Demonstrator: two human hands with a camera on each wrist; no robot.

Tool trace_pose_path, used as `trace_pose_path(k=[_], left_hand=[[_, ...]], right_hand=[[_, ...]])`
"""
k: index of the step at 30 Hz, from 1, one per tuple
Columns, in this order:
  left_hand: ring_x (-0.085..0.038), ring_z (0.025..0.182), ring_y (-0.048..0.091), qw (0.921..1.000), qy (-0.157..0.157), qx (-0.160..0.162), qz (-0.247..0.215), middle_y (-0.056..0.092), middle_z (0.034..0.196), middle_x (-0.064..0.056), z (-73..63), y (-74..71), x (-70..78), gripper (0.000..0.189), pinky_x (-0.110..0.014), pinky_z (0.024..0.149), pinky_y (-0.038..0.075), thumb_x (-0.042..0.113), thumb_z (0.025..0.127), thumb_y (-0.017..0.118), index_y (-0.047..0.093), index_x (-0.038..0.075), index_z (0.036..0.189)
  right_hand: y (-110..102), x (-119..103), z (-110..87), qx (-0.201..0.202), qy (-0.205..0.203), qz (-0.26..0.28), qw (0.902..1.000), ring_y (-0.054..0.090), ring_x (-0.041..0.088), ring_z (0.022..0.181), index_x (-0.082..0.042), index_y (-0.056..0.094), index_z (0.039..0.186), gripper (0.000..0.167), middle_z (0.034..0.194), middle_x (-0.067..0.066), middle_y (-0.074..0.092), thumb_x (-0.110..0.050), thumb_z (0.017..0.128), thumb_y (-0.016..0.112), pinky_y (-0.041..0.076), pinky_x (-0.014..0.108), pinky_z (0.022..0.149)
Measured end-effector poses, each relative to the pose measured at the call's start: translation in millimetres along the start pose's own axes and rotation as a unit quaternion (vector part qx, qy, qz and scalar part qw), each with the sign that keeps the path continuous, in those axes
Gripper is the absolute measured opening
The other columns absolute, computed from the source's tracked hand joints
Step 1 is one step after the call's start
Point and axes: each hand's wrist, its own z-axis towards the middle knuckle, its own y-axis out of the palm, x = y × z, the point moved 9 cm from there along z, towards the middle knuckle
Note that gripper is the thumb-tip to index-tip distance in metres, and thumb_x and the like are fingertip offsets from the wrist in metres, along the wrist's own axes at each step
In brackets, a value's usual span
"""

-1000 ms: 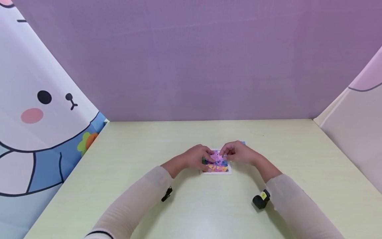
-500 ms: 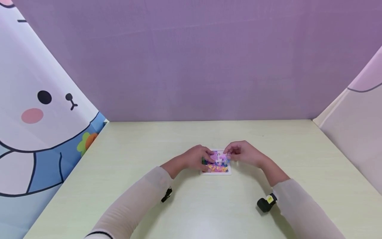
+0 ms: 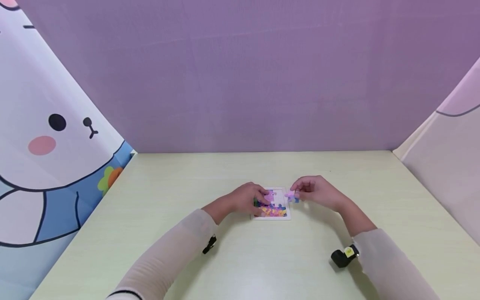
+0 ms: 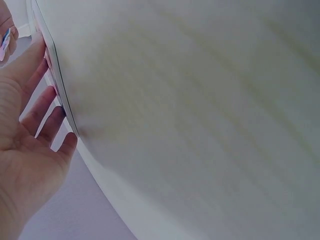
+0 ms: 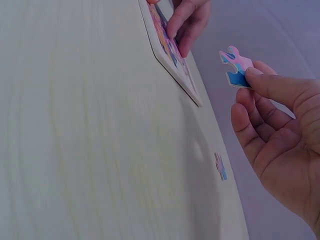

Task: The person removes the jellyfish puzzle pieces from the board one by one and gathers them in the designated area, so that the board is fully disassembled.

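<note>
We've got a pink-and-blue jigsaw piece (image 5: 241,65) in our right grip (image 3: 316,193), held up off the counter (image 3: 240,262).
Thumb and fingers pinch it just right of the puzzle tray (image 3: 275,218), forearm slanting in from our right. Our left grip (image 3: 247,198) isn't clasping anything, just fingers spread across the tray's left side. We spot a loose piece (image 5: 220,167) on the counter too.

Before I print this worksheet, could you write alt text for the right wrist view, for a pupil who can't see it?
A person's right hand pinches a pink-and-blue puzzle piece between thumb and fingers. Farther off, the left hand touches a white-framed puzzle on a pale table, where a second piece also lies.
</note>
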Motion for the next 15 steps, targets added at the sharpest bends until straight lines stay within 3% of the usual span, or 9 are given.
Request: trace_pose_path(k=[15], left_hand=[[-0.021,0.133,0.042,1.0000,-0.003,0.001,0.005,0.053,0.141,0.002,-1.7,-0.5,-0.1,0.037,-0.036,0.112,0.029,0.025,0.084,0.079,0.070,0.018,0.120]], right_hand=[[-27,6,-13.8,0.033,-0.001,0.027,0.9991,0.063,0.022,0.084,0.000,0.069,0.109,0.018,0.100,0.015,0.066,-0.003,0.091,0.067,0.056,0.036,0.077]])
